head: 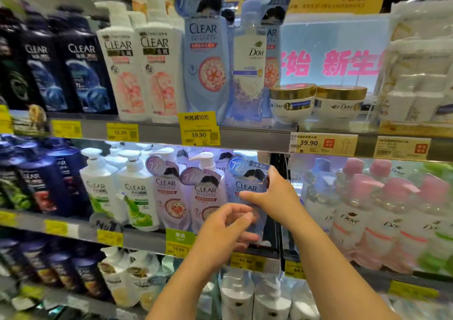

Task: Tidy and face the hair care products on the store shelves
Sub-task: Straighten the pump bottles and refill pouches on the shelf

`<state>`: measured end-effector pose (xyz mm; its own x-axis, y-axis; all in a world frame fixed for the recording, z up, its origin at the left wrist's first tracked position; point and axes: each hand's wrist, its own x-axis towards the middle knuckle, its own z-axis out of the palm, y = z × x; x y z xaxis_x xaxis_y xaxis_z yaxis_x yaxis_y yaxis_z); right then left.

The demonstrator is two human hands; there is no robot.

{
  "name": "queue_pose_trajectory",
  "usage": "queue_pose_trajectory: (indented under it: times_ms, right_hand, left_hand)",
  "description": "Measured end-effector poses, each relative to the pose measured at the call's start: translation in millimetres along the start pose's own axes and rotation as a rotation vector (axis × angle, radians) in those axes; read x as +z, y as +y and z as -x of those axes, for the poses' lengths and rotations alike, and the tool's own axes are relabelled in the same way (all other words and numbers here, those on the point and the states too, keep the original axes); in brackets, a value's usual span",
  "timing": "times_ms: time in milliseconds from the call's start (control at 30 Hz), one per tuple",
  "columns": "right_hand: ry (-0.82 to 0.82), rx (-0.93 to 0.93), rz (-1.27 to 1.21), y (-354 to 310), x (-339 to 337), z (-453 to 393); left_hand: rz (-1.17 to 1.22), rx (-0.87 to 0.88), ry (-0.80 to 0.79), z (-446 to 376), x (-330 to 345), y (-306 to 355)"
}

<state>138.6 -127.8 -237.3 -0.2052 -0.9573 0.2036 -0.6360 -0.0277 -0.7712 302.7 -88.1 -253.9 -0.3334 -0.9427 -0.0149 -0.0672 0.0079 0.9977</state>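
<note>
A light-blue CLEAR pump bottle (246, 184) with a "72" neck tag stands at the right end of the CLEAR row on the middle shelf (147, 238). My right hand (274, 194) grips its right side, thumb across the label and fingers up by the tag. My left hand (226, 233) is curled around the bottle's lower front, with its lower fingers at the base. Both hands hide the bottle's lower half. Just left of it stand two lilac CLEAR bottles (208, 197), labels facing out.
White and dark-blue CLEAR bottles (137, 192) fill the shelf further left. Pink-capped Dove bottles (367, 211) stand right of a black upright divider (278, 197). The top shelf holds CLEAR bottles, a Dove bottle (250, 62) and two gold-lidded Dove jars (316, 103). Price tags line the shelf edges.
</note>
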Motion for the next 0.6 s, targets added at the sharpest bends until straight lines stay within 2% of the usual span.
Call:
queue_pose_trajectory:
  times_ms: [200,367,600]
  right_hand:
    - [-0.004,0.002,0.017,4,4,-11]
    - [-0.05,-0.002,-0.032,7,-9,-2]
    - [-0.136,-0.048,-0.085,9,-28,16]
  left_hand:
    - [0.038,0.187,0.152,21,-7,42]
    - [0.02,0.353,0.351,22,-17,90]
    - [-0.218,0.507,0.567,-2,-31,143]
